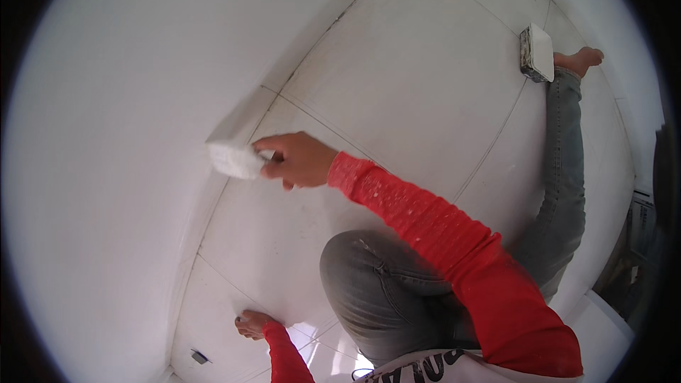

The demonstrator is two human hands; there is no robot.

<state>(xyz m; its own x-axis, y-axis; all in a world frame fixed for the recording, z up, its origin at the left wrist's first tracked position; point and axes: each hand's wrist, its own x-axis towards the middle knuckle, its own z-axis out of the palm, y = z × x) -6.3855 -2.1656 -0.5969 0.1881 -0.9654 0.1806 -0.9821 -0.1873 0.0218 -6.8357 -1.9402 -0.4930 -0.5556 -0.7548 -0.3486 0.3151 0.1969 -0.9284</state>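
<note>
My right hand [292,159] reaches out to the left in a red sleeve. Its fingers are closed on a short paint roller [235,159] with a white, fuzzy cover, slightly blurred. The roller is at the foot of the white wall [106,142], by the edge where the wall meets the tiled floor [397,50]; whether it touches the wall is hard to tell. Lower down, my left hand [250,324] rests on the floor tiles near the wall, with its fingers bent but apart and nothing seen in it.
A white paint tray [540,53] with dirty sides stands far right beside my bare foot [580,61]. My bent knee [362,276] and outstretched leg [565,142] take up floor space. A small dark object [199,357] lies at the lower left. Boxes [642,223] stand at the right rim.
</note>
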